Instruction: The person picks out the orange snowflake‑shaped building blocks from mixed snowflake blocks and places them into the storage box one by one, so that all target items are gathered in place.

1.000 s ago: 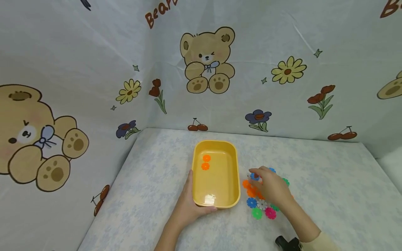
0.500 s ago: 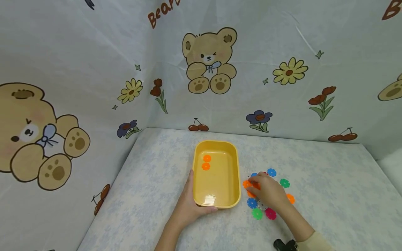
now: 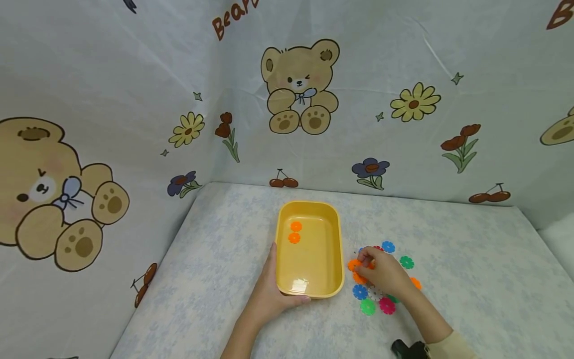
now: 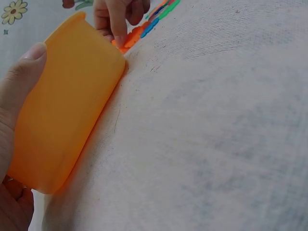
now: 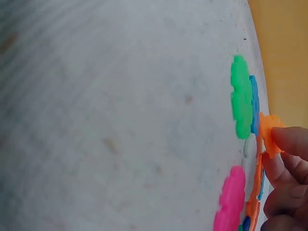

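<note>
The yellow tray [image 3: 309,264] stands on the table with two orange flower discs [image 3: 295,232] inside near its left side. My left hand [image 3: 268,294] grips the tray's lower left corner, thumb along the near edge. To the right of the tray lies a pile of coloured discs. Over that pile, my right hand [image 3: 387,273] pinches an orange disc [image 5: 270,135] between thumb and fingers, seen tilted up in the right wrist view. A green disc [image 5: 241,98] and a pink disc [image 5: 230,199] lie beside the fingers. The palm hides part of the pile.
Blue disc [image 3: 388,247], green disc [image 3: 407,262] and orange disc [image 3: 415,283] lie around the right hand. A black object [image 3: 410,350] is at the right wrist. A cloth with printed bears [image 3: 300,89] hangs behind the table [image 3: 215,239].
My right hand has moved down toward the near side of the pile, and its fingers have closed on an orange disc. The left hand and tray have stayed in place.
</note>
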